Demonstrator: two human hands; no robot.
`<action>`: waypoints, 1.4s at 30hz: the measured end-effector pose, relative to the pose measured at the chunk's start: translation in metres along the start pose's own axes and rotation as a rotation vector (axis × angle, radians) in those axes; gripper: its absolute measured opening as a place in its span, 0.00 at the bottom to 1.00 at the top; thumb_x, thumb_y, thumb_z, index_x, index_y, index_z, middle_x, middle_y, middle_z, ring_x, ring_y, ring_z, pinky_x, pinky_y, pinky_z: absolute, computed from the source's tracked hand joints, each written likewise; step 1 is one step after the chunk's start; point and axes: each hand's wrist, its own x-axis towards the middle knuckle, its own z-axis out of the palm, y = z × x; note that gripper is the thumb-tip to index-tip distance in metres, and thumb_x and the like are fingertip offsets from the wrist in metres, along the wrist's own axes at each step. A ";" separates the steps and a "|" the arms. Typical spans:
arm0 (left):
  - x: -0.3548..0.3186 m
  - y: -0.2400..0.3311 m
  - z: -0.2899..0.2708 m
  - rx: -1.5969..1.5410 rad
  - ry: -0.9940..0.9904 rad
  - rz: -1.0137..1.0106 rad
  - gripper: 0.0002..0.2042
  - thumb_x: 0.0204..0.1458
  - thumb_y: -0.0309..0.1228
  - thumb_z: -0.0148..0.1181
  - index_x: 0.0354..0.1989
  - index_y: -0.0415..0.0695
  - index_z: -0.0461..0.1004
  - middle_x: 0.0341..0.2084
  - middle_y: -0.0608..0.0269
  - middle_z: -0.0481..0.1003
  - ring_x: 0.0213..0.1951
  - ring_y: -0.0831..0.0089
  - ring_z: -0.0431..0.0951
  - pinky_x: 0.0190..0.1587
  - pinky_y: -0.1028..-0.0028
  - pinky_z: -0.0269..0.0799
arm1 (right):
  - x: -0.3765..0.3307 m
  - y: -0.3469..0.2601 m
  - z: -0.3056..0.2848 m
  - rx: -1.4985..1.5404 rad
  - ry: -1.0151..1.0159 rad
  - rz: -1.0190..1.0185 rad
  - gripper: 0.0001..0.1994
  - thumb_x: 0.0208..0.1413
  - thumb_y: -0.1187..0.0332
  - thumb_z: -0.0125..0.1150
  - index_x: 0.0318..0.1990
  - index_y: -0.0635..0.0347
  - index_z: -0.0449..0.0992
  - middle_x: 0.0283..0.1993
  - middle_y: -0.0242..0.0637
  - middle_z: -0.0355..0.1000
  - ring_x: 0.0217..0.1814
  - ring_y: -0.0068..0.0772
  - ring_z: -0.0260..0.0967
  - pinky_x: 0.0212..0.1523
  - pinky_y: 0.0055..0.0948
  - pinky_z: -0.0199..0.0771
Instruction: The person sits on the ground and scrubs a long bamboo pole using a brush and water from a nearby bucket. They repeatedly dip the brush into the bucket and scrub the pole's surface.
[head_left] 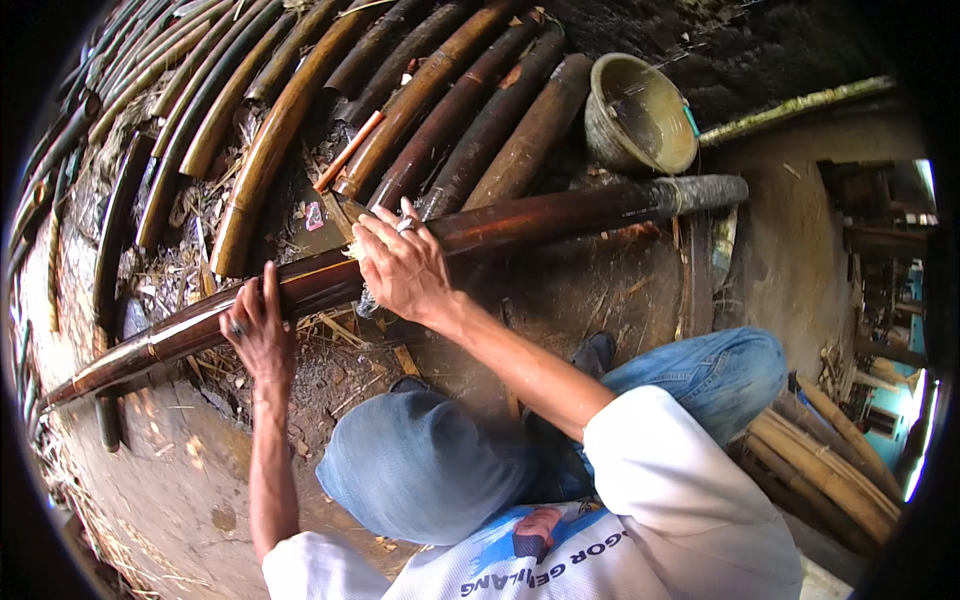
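A long, dark brown, glossy bamboo pole (550, 220) lies slantwise across the view, from lower left to upper right. Its right end is wrapped in something greyish. My left hand (258, 328) grips the pole left of the middle, with the index finger reaching over the top. Further right, my right hand (405, 265) is closed at the pole around a narrow tool. A plastic-wrapped end of that tool (367, 302) shows below the hand, and a thin flat part shows above it. Pale shavings lie by the fingers. My palm hides most of the tool.
Many bamboo poles (440, 90) lie side by side beyond the pole. A worn bucket (640, 115) stands at the far right of them. Scraps and shavings litter the wet ground. My bent knees (700, 375) are close below; pale bamboo lengths (820, 470) lie at the right.
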 end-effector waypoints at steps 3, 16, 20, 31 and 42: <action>0.014 -0.040 -0.030 -0.075 -0.266 0.018 0.45 0.38 0.36 0.82 0.70 0.49 0.68 0.64 0.59 0.71 0.69 0.58 0.67 0.75 0.48 0.51 | -0.001 0.043 -0.048 0.041 -0.191 0.050 0.13 0.58 0.63 0.64 0.46 0.58 0.85 0.54 0.43 0.83 0.64 0.48 0.77 0.71 0.57 0.66; 0.006 -0.007 0.032 -0.097 0.256 -0.126 0.41 0.43 0.27 0.77 0.70 0.51 0.67 0.68 0.62 0.69 0.72 0.59 0.66 0.77 0.46 0.51 | 0.016 -0.027 0.016 -0.060 -0.005 -0.062 0.18 0.61 0.64 0.65 0.56 0.61 0.83 0.60 0.51 0.80 0.62 0.51 0.79 0.54 0.46 0.84; -0.010 -0.020 0.018 -0.043 0.245 -0.127 0.40 0.45 0.25 0.74 0.71 0.53 0.67 0.68 0.62 0.69 0.72 0.58 0.66 0.77 0.46 0.51 | -0.003 0.063 -0.048 -0.197 -0.131 0.081 0.17 0.68 0.58 0.56 0.55 0.55 0.83 0.59 0.47 0.81 0.59 0.52 0.80 0.51 0.48 0.84; 0.000 0.008 0.041 -0.130 0.396 -0.184 0.41 0.44 0.27 0.78 0.70 0.53 0.66 0.67 0.62 0.67 0.73 0.57 0.65 0.77 0.43 0.52 | 0.008 -0.016 0.017 -0.101 -0.125 0.146 0.19 0.68 0.60 0.57 0.58 0.61 0.82 0.67 0.52 0.76 0.67 0.55 0.74 0.65 0.56 0.72; -0.026 -0.005 0.036 -0.089 0.436 -0.230 0.39 0.48 0.30 0.78 0.70 0.53 0.65 0.67 0.59 0.67 0.73 0.57 0.64 0.78 0.42 0.46 | 0.023 0.121 -0.108 -0.348 -0.601 0.605 0.13 0.68 0.58 0.55 0.44 0.52 0.85 0.41 0.49 0.82 0.41 0.52 0.83 0.42 0.53 0.83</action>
